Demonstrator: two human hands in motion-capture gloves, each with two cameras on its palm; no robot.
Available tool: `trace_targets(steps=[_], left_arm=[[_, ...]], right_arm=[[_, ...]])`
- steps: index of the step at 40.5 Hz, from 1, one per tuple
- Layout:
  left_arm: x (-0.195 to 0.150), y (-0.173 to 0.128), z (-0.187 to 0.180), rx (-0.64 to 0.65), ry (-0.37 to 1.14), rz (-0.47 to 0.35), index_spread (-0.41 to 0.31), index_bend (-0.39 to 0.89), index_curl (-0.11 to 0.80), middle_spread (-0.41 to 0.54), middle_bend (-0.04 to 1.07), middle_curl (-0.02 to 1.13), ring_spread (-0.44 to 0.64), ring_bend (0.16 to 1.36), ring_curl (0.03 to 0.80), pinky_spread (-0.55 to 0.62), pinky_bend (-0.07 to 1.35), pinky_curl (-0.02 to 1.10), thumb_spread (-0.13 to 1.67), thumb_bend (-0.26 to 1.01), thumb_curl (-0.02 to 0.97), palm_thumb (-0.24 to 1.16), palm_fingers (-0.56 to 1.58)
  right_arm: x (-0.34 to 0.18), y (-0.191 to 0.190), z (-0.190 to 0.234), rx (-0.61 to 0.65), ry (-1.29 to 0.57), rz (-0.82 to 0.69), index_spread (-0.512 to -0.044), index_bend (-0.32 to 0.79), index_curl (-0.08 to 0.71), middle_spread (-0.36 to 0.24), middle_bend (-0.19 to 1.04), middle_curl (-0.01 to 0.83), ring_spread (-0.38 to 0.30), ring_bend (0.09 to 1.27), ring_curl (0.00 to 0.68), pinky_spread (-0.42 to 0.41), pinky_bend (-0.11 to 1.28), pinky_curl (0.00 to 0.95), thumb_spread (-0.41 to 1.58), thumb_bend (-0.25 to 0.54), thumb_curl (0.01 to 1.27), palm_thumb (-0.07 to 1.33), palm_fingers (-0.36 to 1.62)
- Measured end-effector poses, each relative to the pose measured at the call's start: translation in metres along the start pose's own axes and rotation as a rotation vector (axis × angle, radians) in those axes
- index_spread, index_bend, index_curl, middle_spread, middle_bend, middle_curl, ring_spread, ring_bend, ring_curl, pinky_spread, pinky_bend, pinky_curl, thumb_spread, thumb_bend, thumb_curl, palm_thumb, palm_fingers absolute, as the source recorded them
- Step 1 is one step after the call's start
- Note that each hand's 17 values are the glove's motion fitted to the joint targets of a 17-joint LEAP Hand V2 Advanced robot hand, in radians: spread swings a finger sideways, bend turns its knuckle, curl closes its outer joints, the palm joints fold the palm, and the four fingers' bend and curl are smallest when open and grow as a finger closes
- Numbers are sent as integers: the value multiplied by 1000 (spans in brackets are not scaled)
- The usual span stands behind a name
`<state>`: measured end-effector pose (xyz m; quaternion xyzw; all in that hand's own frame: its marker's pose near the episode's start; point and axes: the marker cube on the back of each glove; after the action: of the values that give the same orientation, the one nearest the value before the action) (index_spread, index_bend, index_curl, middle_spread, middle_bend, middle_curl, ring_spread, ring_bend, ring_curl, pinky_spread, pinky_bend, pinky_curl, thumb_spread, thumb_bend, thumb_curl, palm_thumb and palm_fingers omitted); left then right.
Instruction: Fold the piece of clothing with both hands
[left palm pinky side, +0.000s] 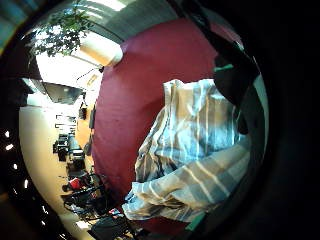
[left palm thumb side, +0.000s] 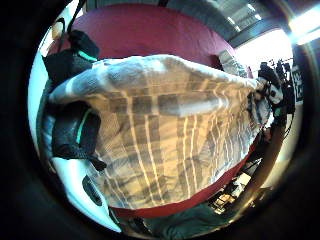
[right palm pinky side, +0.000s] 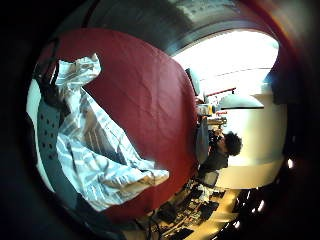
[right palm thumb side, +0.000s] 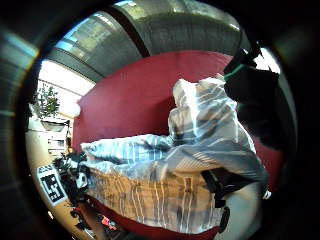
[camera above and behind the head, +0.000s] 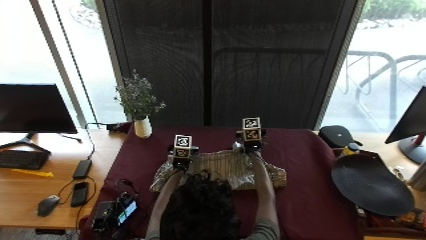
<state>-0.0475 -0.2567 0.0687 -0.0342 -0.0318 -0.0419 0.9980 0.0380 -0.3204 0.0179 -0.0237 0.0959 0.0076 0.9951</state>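
Both hands are on the far edge of the striped garment, mid-frame in the outside view, apart from each other. Left hand pinches the cloth, as does the right hand, with the top edge lifted between them. The risk, I'd say, is uneven pull: one corner slips or sags and the fold lands crooked, since the near part lies bunched on the dark red tablecloth. Room-wise: a vase with a plant upper left, a monitor far left, and a black disc at right.
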Motion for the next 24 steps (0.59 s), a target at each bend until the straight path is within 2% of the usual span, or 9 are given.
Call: trace_targets(steps=[5, 9, 11, 13, 14, 15, 17, 20, 24], left_arm=[[-15, -6, -5, 168, -65, -119, -261, 86, 426, -333, 526, 532, -366, 813, 460, -69, 164, 299, 1251, -14, 316, 741, 1048], [-9, -8, -3, 192, -26, -100, -254, 81, 399, -331, 527, 533, -367, 823, 457, -67, 169, 305, 1239, -11, 317, 751, 1071], [-10, -11, -6, 234, -35, -108, -251, 86, 389, -330, 527, 532, -366, 826, 457, -69, 168, 307, 1236, -10, 319, 756, 1071], [-19, -17, -15, 344, -85, -142, -221, 60, 372, -315, 521, 542, -349, 798, 463, -41, 182, 322, 1233, -10, 319, 758, 934], [-21, -17, -18, 390, -103, -154, -204, 39, 358, -291, 459, 526, -312, 751, 451, -14, 217, 335, 1225, -20, 317, 745, 776], [-20, -15, -21, 411, -101, -153, -198, 53, 358, -283, 469, 546, -305, 758, 470, -6, 229, 352, 1223, -19, 317, 744, 763], [-10, -2, -22, 415, -58, -117, -172, 89, 356, -227, 366, 529, -239, 685, 457, 38, 292, 376, 1216, -23, 317, 732, 586], [-1, 14, -25, 474, -76, -60, -154, 116, 351, -177, 281, 500, -162, 634, 430, 76, 336, 385, 1203, -27, 315, 713, 518], [4, 35, -13, 432, -119, -15, -153, 158, 349, -159, 236, 452, -112, 589, 383, 116, 323, 371, 1195, -27, 314, 691, 567]], right_arm=[[51, 13, -30, 125, -59, 123, -335, 76, 247, -271, 304, 446, -306, 639, 406, -353, 685, 393, 816, -56, 411, 886, 1119], [88, 11, -60, 409, -146, 227, -341, 78, 238, -273, 279, 440, -311, 603, 395, -342, 686, 394, 816, -40, 402, 871, 1114], [100, 16, -58, 440, -179, 260, -338, 84, 237, -275, 273, 439, -313, 589, 391, -339, 679, 391, 821, -35, 399, 867, 1118], [115, 38, -40, 345, -206, 309, -338, 110, 244, -271, 261, 437, -311, 574, 389, -330, 653, 385, 839, -9, 407, 910, 1118], [123, 50, -30, 291, -219, 333, -334, 141, 255, -267, 266, 440, -305, 546, 382, -313, 616, 375, 857, 18, 418, 955, 1096], [130, 61, -21, 251, -233, 353, -334, 137, 257, -266, 263, 439, -304, 539, 382, -309, 609, 376, 862, 15, 419, 961, 1100], [145, 79, -1, 210, -266, 384, -331, 152, 268, -255, 250, 437, -295, 508, 377, -284, 580, 369, 876, 12, 428, 974, 1084], [163, 115, 33, 117, -321, 455, -320, 143, 276, -224, 222, 434, -259, 479, 375, -236, 549, 361, 899, -1, 437, 975, 1048], [173, 164, 81, -210, -369, 615, -298, 20, 242, -166, 182, 430, -190, 508, 396, -173, 583, 377, 1000, -57, 410, 859, 914]])
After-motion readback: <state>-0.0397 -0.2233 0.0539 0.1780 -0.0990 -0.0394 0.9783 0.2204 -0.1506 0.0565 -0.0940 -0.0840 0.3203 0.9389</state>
